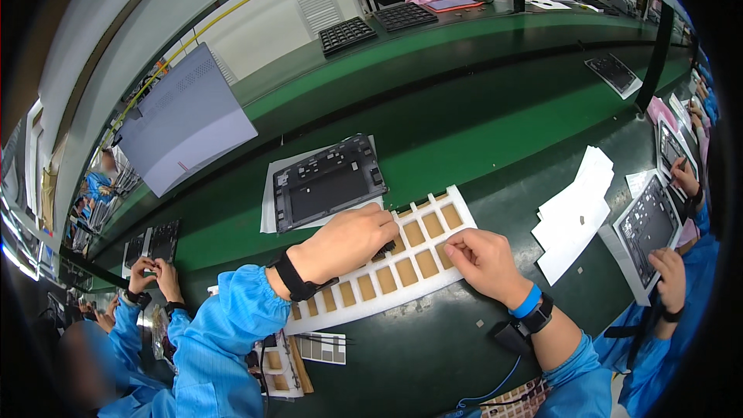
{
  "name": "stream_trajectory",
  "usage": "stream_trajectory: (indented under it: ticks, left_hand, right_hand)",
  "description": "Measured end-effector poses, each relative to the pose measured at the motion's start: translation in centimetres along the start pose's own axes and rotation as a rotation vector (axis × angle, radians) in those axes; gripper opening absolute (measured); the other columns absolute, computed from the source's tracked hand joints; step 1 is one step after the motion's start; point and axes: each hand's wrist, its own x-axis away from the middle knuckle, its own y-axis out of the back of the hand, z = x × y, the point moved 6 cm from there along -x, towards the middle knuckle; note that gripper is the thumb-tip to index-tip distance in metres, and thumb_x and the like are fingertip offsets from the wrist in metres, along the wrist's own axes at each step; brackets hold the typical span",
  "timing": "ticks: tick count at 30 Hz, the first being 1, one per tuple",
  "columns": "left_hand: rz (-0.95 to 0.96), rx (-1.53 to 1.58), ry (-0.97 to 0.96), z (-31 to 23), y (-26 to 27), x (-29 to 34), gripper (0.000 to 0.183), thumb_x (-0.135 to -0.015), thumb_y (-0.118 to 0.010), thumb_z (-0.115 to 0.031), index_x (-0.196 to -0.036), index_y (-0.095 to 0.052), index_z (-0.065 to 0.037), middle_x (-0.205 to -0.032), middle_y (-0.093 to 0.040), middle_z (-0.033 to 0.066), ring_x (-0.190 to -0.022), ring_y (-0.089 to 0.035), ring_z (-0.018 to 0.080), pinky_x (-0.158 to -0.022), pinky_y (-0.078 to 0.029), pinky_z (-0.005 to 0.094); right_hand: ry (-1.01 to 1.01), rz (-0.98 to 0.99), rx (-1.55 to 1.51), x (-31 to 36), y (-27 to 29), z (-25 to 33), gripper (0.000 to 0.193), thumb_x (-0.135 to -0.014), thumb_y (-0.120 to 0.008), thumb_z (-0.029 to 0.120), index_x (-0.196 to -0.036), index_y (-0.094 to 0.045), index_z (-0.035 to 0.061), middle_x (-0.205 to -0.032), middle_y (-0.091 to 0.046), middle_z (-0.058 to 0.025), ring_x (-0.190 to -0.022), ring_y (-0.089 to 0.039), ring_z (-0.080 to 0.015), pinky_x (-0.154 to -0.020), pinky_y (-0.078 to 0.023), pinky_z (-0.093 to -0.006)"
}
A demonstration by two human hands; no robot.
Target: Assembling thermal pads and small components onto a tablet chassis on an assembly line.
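A white foam tray (387, 303) with rows of tan-bottomed compartments lies slantwise on the dark green bench in front of me. My left hand (340, 244), with a black strap at the wrist, reaches over its middle, fingers pinched together. Small dark parts (385, 250) show beneath those fingertips; whether they are gripped cannot be made out. At the tray's right end, my right hand (487, 263) is closed, thumb against forefinger by the edge compartments. Anything between them is hidden. It wears a blue band and a black wristband.
Beyond the tray, a dark device casing (329, 186) rests on white sheets on the green belt. White papers (574, 213) lie to the right. A grey-lilac panel (186, 120) stands at left. Co-workers in blue sit on both sides; one's hand (669, 279) touches another casing (648, 228).
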Motion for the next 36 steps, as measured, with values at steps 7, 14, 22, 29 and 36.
stream_trajectory:
  ticks: [7, 14, 22, 29, 36]
  left_hand:
    - [-0.186, 0.040, 0.039, 0.1, 0.8, 0.4, 0.012, -0.096, -0.067, -0.010, -0.105, -0.064, -0.003, -0.100, -0.068, 0.0121, -0.097, -0.066, 0.0325, -0.081, -0.057, 0.0427]
    - [-0.611, -0.030, 0.341, 3.5, 5.6, 2.3, 0.016, -0.099, -0.067, -0.009, -0.110, -0.059, -0.001, -0.092, -0.071, 0.0156, -0.081, -0.072, 0.0323, -0.070, -0.056, 0.0401]
    - [-0.483, 0.273, 0.739, 16.6, -0.9, 3.7, 0.030, -0.092, -0.072, -0.011, -0.113, -0.054, 0.000, -0.086, -0.069, 0.0226, -0.082, -0.069, 0.0431, -0.072, -0.053, 0.0497]
    - [-0.455, -0.088, 0.636, 18.5, -2.2, 0.7, 0.026, -0.083, -0.073, -0.003, -0.106, -0.062, -0.006, -0.097, -0.071, 0.0194, -0.094, -0.068, 0.0428, -0.083, -0.054, 0.0523]
    - [-0.530, -0.013, 0.505, 19.5, -4.0, -1.1, 0.013, -0.082, -0.067, -0.001, -0.091, -0.075, -0.005, -0.105, -0.069, 0.0177, -0.097, -0.068, 0.0404, -0.086, -0.056, 0.0472]
  right_hand:
    - [-0.007, 0.005, -0.007, -0.1, -0.1, 0.2, 0.010, -0.093, -0.072, 0.014, -0.091, -0.072, 0.0037, -0.075, -0.069, -0.0107, -0.061, -0.066, -0.0254, -0.059, -0.052, -0.0366]
    - [-0.003, -0.012, 0.004, 0.0, 0.0, -0.1, 0.010, -0.093, -0.072, 0.014, -0.090, -0.072, 0.0044, -0.074, -0.069, -0.0101, -0.060, -0.065, -0.0251, -0.058, -0.052, -0.0368]
    - [-0.022, -0.002, 0.016, -0.2, -0.1, -0.1, 0.009, -0.092, -0.072, 0.014, -0.090, -0.073, 0.0052, -0.074, -0.069, -0.0093, -0.060, -0.065, -0.0247, -0.058, -0.052, -0.0363]
    - [-0.041, 0.004, -0.006, -0.1, -0.2, -0.3, 0.009, -0.092, -0.073, 0.014, -0.090, -0.072, 0.0054, -0.073, -0.068, -0.0085, -0.059, -0.065, -0.0233, -0.057, -0.051, -0.0356]
    - [-0.015, -0.006, 0.008, 0.0, -0.1, -0.1, 0.007, -0.091, -0.074, 0.012, -0.089, -0.072, 0.0060, -0.072, -0.068, -0.0073, -0.060, -0.065, -0.0225, -0.057, -0.051, -0.0348]
